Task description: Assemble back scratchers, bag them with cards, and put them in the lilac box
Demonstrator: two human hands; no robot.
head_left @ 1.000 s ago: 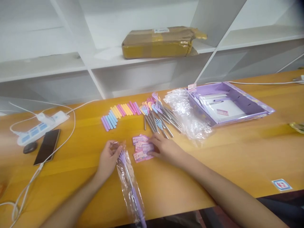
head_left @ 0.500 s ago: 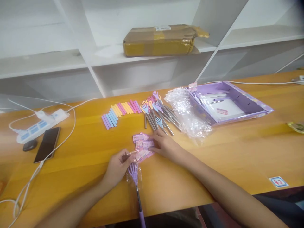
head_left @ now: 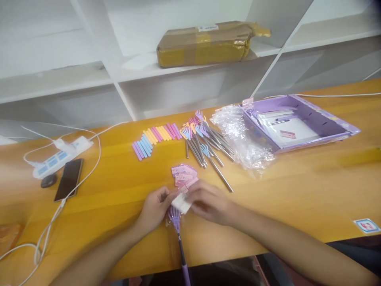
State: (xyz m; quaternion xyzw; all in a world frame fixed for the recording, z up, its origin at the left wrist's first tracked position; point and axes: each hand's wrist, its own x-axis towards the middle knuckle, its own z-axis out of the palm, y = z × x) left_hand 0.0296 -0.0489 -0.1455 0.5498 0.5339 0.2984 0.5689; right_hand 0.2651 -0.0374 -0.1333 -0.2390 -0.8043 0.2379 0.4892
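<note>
Far left, our loose handles (head_left: 156,134) lie unfitted. Near centre, our left hand (head_left: 154,208) pinches the bag (head_left: 168,222) around one handled purple scratcher (head_left: 175,218), and our right hand (head_left: 211,202) clamps a card (head_left: 181,203), apparently not yet inside. Far centre to right, bare scratchers (head_left: 196,149) and loose packets (head_left: 230,123) await us beside the box (head_left: 315,115).

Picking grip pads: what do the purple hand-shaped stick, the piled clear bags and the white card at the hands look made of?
Purple hand-shaped stick: head likely moulded plastic, smooth, evenly coloured; dark slim shaft perhaps metal, blurred.
Piled clear bags: thin glossy plastic film, by the crinkles and bright glints.
White card: probably paperboard, flat and straight-edged; blur hides the finish.
</note>
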